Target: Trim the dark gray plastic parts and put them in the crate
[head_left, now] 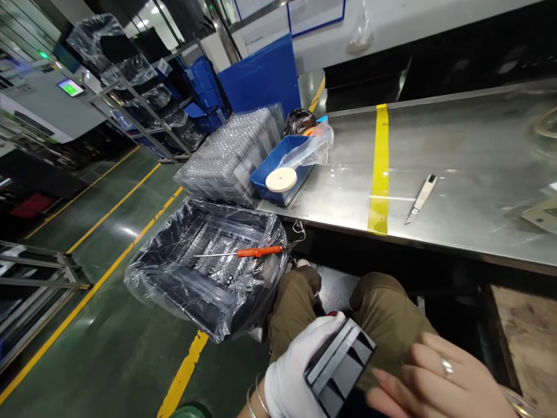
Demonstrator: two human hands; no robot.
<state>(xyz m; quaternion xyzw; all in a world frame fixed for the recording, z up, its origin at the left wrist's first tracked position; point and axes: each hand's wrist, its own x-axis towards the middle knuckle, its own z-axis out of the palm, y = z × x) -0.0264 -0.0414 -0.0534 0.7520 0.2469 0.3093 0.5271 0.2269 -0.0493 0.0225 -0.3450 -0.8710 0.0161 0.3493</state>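
My left hand (pixel 292 371), in a white glove, grips a black plastic part (pixel 339 368) with open compartments and ribs facing up, held above my lap. My bare right hand (pixel 444 377), with a ring on one finger, is just right of the part. Its fingers are curled, the tips blurred; whether anything is between them is hidden. An orange-handled tool (pixel 260 251) with a thin metal shaft lies across a plastic-lined black bin (pixel 187 287) to my left. A utility knife (pixel 421 198) with its blade out rests on the metal table (pixel 470 174).
At the table's left end stands a blue tray (pixel 285 200) with a round cream disc (pixel 281 180) and a clear plastic bag (pixel 311 148). Beside it is a plastic-wrapped stack (pixel 230 151). Yellow tape (pixel 380 168) crosses the table. A wooden board (pixel 528 342) is at lower right.
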